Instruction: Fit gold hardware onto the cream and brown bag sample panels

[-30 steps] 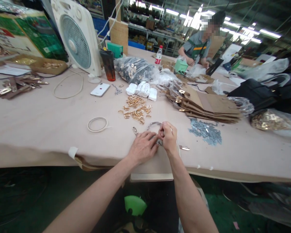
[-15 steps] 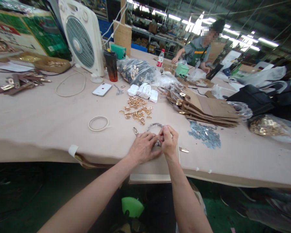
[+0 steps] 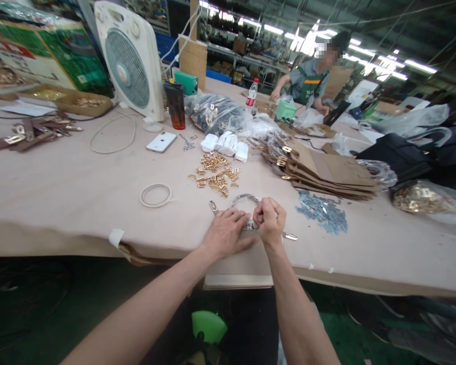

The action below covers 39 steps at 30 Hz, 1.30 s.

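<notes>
My left hand [image 3: 227, 234] lies flat near the table's front edge, fingers stretched out over a strap with metal end fittings. One silvery fitting [image 3: 213, 206] shows beyond my fingers, and another metal fitting [image 3: 290, 236] pokes out to the right of my right wrist. Between my hands a small shiny metal piece [image 3: 250, 227] is partly visible. My right hand [image 3: 269, 221] is closed in a fist just right of it; what it grips is hidden. A thin curved ring [image 3: 245, 197] lies just beyond both hands.
Gold-coloured metal parts [image 3: 217, 177] lie ahead, with a tape roll [image 3: 155, 196] to the left. Grey flat pieces [image 3: 322, 212] and stacked brown panels [image 3: 327, 172] are on the right. Further back are a phone [image 3: 161, 142], a tumbler [image 3: 174, 104], a fan [image 3: 129, 61] and another person [image 3: 307, 78].
My right fist has shifted slightly right, away from my left fingers, uncovering more of the small metal piece. My left hand stays over the strap.
</notes>
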{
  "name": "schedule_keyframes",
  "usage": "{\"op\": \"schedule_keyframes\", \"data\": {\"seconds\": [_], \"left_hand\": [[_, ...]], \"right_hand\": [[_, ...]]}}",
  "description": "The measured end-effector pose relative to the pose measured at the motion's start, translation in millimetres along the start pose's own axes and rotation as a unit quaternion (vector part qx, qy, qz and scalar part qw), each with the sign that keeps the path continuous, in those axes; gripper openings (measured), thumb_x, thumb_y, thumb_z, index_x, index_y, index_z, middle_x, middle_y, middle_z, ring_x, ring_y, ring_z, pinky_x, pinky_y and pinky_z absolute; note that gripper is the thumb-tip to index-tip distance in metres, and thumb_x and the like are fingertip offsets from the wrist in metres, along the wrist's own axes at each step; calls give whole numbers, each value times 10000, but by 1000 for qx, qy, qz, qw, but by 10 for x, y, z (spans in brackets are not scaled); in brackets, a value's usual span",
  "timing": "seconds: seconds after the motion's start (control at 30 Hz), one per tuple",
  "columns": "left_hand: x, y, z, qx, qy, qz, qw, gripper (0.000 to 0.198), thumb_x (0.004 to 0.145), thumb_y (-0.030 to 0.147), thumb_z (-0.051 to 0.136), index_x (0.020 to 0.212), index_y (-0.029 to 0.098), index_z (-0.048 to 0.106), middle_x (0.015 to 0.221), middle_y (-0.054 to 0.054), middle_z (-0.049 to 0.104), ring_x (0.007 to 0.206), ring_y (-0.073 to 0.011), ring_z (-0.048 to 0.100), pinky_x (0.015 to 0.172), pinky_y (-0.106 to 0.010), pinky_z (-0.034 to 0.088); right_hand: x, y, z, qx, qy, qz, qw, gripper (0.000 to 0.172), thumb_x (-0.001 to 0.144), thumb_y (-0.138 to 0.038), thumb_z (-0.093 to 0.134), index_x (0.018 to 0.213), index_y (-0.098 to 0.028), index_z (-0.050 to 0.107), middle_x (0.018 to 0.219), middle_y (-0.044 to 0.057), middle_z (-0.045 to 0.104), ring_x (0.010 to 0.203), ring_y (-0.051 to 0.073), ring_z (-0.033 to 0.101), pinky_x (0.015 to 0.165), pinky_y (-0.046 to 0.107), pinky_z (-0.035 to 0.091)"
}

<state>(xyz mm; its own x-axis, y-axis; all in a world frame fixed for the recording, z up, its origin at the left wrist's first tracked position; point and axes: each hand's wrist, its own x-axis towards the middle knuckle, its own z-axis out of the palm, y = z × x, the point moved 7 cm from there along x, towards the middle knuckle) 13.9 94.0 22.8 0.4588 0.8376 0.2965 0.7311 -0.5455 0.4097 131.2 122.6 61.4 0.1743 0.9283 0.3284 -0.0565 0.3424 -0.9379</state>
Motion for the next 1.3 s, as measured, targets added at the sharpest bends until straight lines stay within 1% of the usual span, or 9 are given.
{"op": "schedule_keyframes", "data": {"seconds": [0.13, 0.23, 0.33, 0.5, 0.57, 0.77, 0.9, 1.07, 1.3], "left_hand": [[0, -1, 2, -3, 0, 1, 1000, 512, 896, 578, 668, 1307, 281, 592, 1364, -62, 639, 1278, -286, 514, 1046, -470, 408], [3, 1, 10, 0, -4, -2, 1000, 466, 893, 544, 678, 1270, 278, 612, 1310, -57, 663, 1260, -282, 526, 1042, -464, 412], [5, 11, 5, 4, -3, -3, 1000, 466, 885, 543, 687, 1261, 275, 618, 1315, -54, 663, 1259, -280, 526, 1035, -460, 417], [1, 13, -13, 0, 11, -1, 1000, 571, 894, 583, 669, 1352, 256, 572, 1365, -71, 650, 1273, -284, 522, 1046, -462, 408], [-5, 7, -12, -5, 11, -2, 1000, 557, 900, 570, 665, 1351, 258, 573, 1350, -68, 659, 1269, -282, 526, 1042, -455, 411], [-15, -21, 17, -19, 4, -2, 1000, 511, 884, 478, 692, 1328, 250, 581, 1309, -65, 676, 1259, -270, 535, 1021, -443, 423], [-14, -37, 27, -25, 4, -5, 1000, 522, 881, 470, 692, 1344, 259, 572, 1301, -66, 673, 1256, -276, 532, 1015, -443, 427], [-18, -45, 27, -26, 1, -5, 1000, 422, 893, 412, 670, 1282, 264, 604, 1249, -64, 683, 1236, -277, 535, 993, -441, 438], [-12, -54, 52, -13, -3, 2, 1000, 290, 896, 373, 661, 1162, 257, 662, 1252, -73, 675, 1245, -286, 522, 994, -466, 434]], "right_hand": [[21, -99, -6, 27, 10, -43, 999, 474, 965, -535, 569, 613, -231, 478, 495, -58, 383, 406, 94, 329, 400, 244, 270], [3, 61, 23, 15, -10, -7, 1000, 481, 967, -511, 579, 595, -221, 482, 489, -60, 387, 412, 89, 337, 410, 237, 274], [-34, 164, -39, 50, 0, 16, 999, 446, 973, -464, 582, 614, -213, 498, 490, -75, 362, 386, 77, 312, 390, 226, 234], [-161, -7, -153, 130, 48, -29, 990, 376, 975, -405, 568, 658, -218, 493, 501, -84, 343, 368, 71, 292, 378, 213, 209], [-234, -27, -116, 119, 53, -32, 991, 381, 974, -415, 563, 655, -223, 483, 494, -82, 345, 373, 78, 299, 381, 217, 229], [-363, 87, 47, 97, 58, -30, 993, 395, 977, -429, 559, 648, -229, 467, 498, -79, 363, 391, 86, 310, 403, 227, 259], [-362, 58, 105, 62, 56, -39, 996, 394, 979, -431, 552, 650, -234, 462, 508, -72, 373, 410, 96, 339, 427, 239, 269], [-370, 23, 142, 12, 55, -59, 997, 410, 986, -414, 544, 632, -234, 443, 521, -62, 390, 429, 103, 343, 453, 256, 283], [-295, 195, 187, -69, 40, -47, 996, 424, 1009, -461, 514, 650, -238, 478, 556, -48, 430, 488, 126, 380, 494, 264, 324]]}}
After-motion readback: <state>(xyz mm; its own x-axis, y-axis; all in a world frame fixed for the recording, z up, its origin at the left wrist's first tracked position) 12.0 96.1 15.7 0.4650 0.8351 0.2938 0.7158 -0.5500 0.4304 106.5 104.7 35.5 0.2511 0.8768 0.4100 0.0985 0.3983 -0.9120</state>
